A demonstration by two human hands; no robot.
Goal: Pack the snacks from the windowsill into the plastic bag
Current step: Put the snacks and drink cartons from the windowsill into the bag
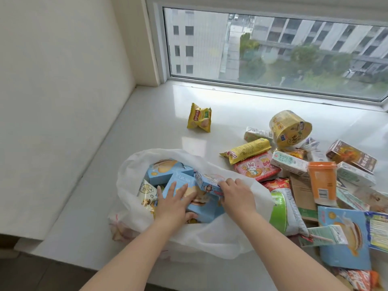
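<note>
The windowsill [147, 127] carries the open bag [130, 175], and both hands are inside its mouth: the left hand [175, 203] lies with fingers spread flat on a blue box [195, 204], while the right hand [236, 196] pinches a smaller box [206, 182] just ahead of its fingertips, long axis running from the right hand toward the left. The unpacked pile [304, 175] lies to the right of the right hand, so that hand is probably the nearer one for the next pick; a lone chips bag [199, 120] sits well ahead of both.
</note>
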